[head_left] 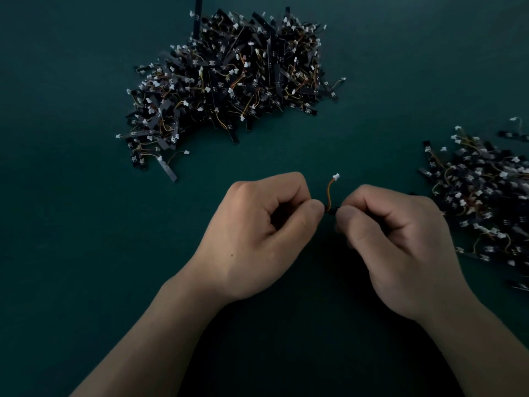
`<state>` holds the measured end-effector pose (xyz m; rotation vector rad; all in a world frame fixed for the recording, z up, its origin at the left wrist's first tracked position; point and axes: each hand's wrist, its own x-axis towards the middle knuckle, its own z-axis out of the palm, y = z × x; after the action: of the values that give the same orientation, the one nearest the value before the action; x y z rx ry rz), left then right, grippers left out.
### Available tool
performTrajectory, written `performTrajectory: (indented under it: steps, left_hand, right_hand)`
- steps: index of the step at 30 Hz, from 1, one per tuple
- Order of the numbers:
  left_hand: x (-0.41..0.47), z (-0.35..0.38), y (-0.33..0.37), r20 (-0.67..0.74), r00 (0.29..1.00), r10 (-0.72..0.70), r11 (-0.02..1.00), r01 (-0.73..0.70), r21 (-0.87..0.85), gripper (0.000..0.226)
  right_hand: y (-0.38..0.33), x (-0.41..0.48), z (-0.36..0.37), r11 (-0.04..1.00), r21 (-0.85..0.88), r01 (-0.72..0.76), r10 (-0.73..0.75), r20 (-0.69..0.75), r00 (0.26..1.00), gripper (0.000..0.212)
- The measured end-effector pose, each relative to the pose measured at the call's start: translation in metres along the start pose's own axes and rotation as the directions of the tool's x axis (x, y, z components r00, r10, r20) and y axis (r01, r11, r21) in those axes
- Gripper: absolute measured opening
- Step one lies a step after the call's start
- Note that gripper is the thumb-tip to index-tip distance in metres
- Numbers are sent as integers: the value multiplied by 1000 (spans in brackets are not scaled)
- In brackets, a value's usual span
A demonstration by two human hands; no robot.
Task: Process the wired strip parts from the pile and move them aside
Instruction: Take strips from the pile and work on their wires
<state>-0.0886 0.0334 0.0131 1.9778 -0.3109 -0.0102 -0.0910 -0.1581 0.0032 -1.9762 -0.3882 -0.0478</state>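
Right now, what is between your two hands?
In the head view, one small wired strip part sits between the left hand and right hand. Both pinch its dark end, and its orange wire curls up to a white plug.

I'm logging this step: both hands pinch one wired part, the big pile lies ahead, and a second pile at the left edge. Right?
No: the head view shows the second pile at the right edge. Otherwise yes: left hand and right hand pinch one wired part, big pile ahead.
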Motion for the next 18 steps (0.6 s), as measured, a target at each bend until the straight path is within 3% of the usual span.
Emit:
performTrajectory:
  steps: [18]
  left_hand:
    - [0,0,1,13,999,37,999,-37,-7,29]
  right_hand:
    - [1,-1,-1,1000,1,27,-27,20,999,35]
